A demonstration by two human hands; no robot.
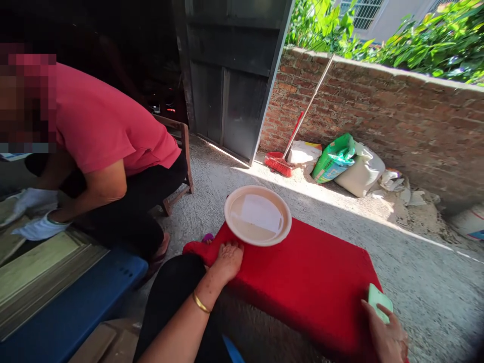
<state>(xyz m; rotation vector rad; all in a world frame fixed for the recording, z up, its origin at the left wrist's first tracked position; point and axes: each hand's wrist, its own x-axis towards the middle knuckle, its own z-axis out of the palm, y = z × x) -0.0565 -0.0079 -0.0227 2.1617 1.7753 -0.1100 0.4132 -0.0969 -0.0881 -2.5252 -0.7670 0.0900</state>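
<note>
A red cloth (pixel 302 272) is stretched over a low board or table in front of me. My left hand (pixel 229 259), with a gold bangle at the wrist, rests on the cloth's near left corner, its fingers bent down on the fabric. A round pale basin (pixel 286 222) of liquid stands on the far left part of the cloth, just beyond that hand. At the right edge, my right hand (pixel 389 330) is closed on a flat light green scraper (pixel 374 296), which touches the cloth. Part of the right hand is cut off below.
A person in a red shirt (pixel 102 116) bends at the left, white-gloved hands over stacked boards (pixel 41 287) beside a blue surface (pixel 94 297). A wooden chair (pixel 185 151) is behind them. A red broom (pixel 280 164) and sacks (pixel 361 169) stand by the brick wall (pixel 397 121).
</note>
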